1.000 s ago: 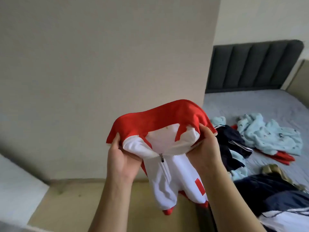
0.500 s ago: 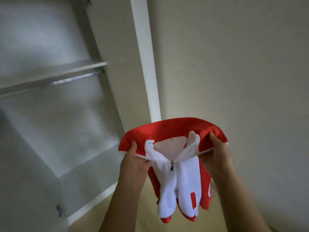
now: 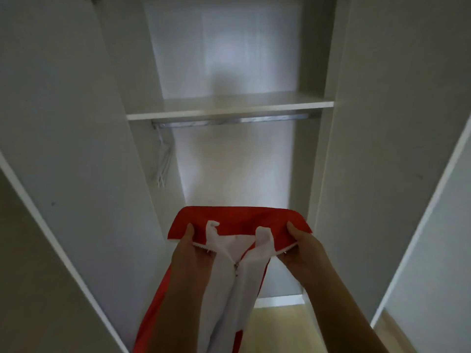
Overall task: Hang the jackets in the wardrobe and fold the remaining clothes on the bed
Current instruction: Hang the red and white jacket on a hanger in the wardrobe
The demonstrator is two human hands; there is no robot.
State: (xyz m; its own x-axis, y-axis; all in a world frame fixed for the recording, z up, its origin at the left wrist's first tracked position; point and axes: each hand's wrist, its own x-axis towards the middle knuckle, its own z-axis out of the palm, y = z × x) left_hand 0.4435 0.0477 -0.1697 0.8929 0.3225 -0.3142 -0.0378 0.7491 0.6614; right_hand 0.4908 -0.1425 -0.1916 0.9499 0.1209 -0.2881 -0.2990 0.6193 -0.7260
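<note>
Red-and-white jacket [image 3: 237,222] held before the open wardrobe [image 3: 229,108], collar uppermost, long axis vertical (zip facing the viewer). Left hand [image 3: 190,253] and right hand [image 3: 303,247] each grip a shoulder edge.

This is looking like a home bedroom: a tall white wardrobe [image 3: 229,47] is standing open, a flat white shelf [image 3: 229,108] is spanning it, a silver metal rail [image 3: 229,121] is running beneath, thin white hangers [image 3: 163,161] are dangling, and pale wooden flooring [image 3: 277,327] is showing below.
</note>
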